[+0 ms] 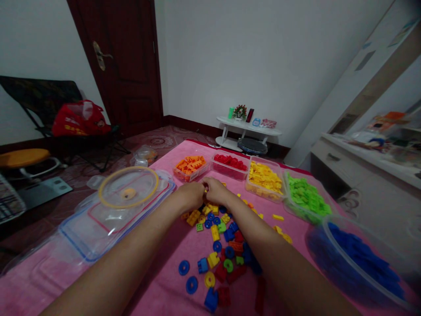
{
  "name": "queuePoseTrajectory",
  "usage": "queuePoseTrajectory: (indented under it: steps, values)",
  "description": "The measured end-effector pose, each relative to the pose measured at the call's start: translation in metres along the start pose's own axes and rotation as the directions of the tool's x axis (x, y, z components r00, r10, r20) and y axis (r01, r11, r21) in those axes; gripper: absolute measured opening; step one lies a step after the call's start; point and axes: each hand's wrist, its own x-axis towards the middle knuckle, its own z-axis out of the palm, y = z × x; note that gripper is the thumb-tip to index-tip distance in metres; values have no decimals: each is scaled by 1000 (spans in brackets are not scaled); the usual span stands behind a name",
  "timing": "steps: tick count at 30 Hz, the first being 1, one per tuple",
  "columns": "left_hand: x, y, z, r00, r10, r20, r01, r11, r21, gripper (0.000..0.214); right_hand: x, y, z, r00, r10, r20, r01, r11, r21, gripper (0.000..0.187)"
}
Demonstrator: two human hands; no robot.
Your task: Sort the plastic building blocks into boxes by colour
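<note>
Both hands meet over the far end of a loose pile of toy building bricks (215, 232). My left hand (194, 194) is closed, its fingers curled inward against the other hand. My right hand (214, 190) is closed as well, fingertips bent down beside the left ones. A bit of dark red and yellow shows between them, too small and covered to name. Beneath and in front lie mixed yellow, blue, red and green bricks, with blue rings (191, 285) and a yellow ring (209, 279) nearer to me.
Clear tubs of orange bricks (190, 166), red bricks (230, 162), yellow bricks (265, 177), green bricks (305, 195) and blue bricks (365, 259) curve around the pile. At left, stacked plastic lids (82, 232) lie on the pink cloth (158, 281), a round yellow-rimmed lid (128, 188) on top.
</note>
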Motion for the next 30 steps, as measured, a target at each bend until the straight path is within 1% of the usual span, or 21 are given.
queuePoseTrajectory:
  steps: [2, 4, 7, 8, 10, 12, 13, 14, 16, 18, 19, 20, 21, 24, 25, 27, 28, 30]
  values:
    - [-1, 8, 0, 999, 37, 40, -36, 999, -28, 30, -11, 5, -8, 999, 32, 21, -31, 999, -27, 24]
    - [-1, 14, 1, 991, 128, 48, -123, 986, -110, 33, -26, 12, -22, 997, 67, 39, -65, 996, -56, 22]
    - [-1, 20, 3, 948, 315, 40, -292, 915, -280, 44, -53, 21, -47, 993, 108, 56, -101, 988, -119, 16]
    - [-1, 19, 3, 936, 352, 21, -329, 893, -307, 46, -62, 22, -56, 992, 120, 46, -111, 981, -162, 17]
    - [-2, 17, 0, 935, 350, -46, -349, 896, -274, 43, -83, 21, -70, 990, 138, -18, -138, 955, -261, 24]
    - [-6, 13, -6, 950, 299, -87, -310, 934, -176, 34, -105, 14, -77, 987, 141, -72, -156, 936, -314, 27]
    - [-8, 12, -9, 956, 284, -69, -291, 946, -140, 30, -115, 8, -78, 987, 148, -68, -162, 935, -315, 25]
    - [-12, 11, -13, 959, 282, -22, -282, 952, -121, 26, -124, 2, -77, 986, 162, -40, -166, 936, -311, 23]
    - [-18, 15, -17, 946, 304, 113, -292, 950, -115, 23, -137, -11, -71, 980, 192, 45, -169, 935, -312, 24]
    - [-22, 24, -16, 925, 323, 199, -313, 946, -80, 35, -144, -22, -61, 966, 233, 108, -185, 922, -341, 28]
    - [-24, 30, -14, 923, 318, 217, -317, 948, -38, 43, -145, -24, -57, 961, 250, 118, -194, 914, -356, 29]
    - [-25, 36, -11, 928, 300, 220, -310, 950, 15, 49, -145, -25, -53, 959, 258, 115, -201, 909, -365, 29]
    - [-25, 41, -8, 938, 276, 211, -295, 953, 65, 51, -144, -23, -50, 960, 261, 98, -209, 907, -365, 29]
    - [-24, 51, 1, 964, 223, 147, -244, 959, 145, 38, -139, -9, -46, 975, 223, -15, -216, 920, -327, 29]
    - [-23, 50, 4, 967, 225, 121, -241, 960, 142, 34, -138, -3, -45, 976, 210, -58, -217, 926, -307, 27]
    - [-20, 46, 6, 965, 253, 67, -259, 960, 105, 33, -137, 9, -45, 973, 201, -113, -223, 945, -238, 24]
    - [-19, 42, 6, 962, 268, 48, -271, 960, 75, 34, -137, 14, -44, 972, 197, -125, -217, 960, -176, 22]
    - [-17, 35, 5, 961, 277, 22, -277, 961, 1, 35, -136, 21, -44, 970, 191, -150, -191, 981, 14, 18]
